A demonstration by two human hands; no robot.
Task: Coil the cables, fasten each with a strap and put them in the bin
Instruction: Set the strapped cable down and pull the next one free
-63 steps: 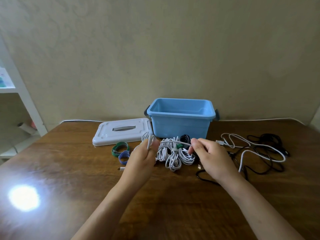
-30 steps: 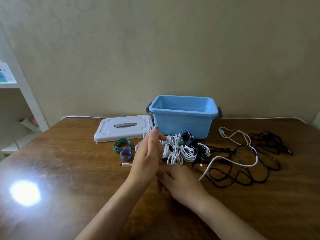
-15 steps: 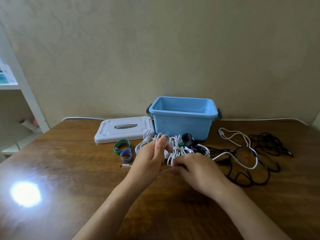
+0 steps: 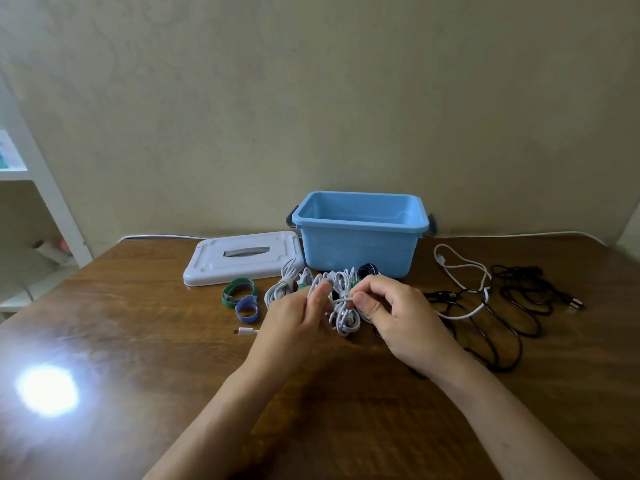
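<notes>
My left hand (image 4: pixel 294 322) holds loops of a white cable (image 4: pixel 464 271) above the table, thumb pressed on the coil. My right hand (image 4: pixel 398 317) pinches the same cable just right of it; the rest trails right across the table. The plug end (image 4: pixel 244 331) lies left of my left hand. Behind my hands lie several strapped white coils (image 4: pixel 341 306) and a black one (image 4: pixel 367 270). A blue bin (image 4: pixel 360 233) stands open behind them. A green strap (image 4: pixel 239 289) and a blue strap (image 4: pixel 247 309) lie to the left.
The bin's white lid (image 4: pixel 242 256) lies flat left of the bin. Loose black cables (image 4: pixel 519 292) sprawl on the right of the wooden table (image 4: pixel 138 358). A white shelf unit (image 4: pixel 41 188) stands at the far left. A thin white cord (image 4: pixel 519 233) runs along the wall.
My right hand drew cable in from the right, passed low under my left hand, then rose beside it, adding loops to the coil. The loose white cable slid left.
</notes>
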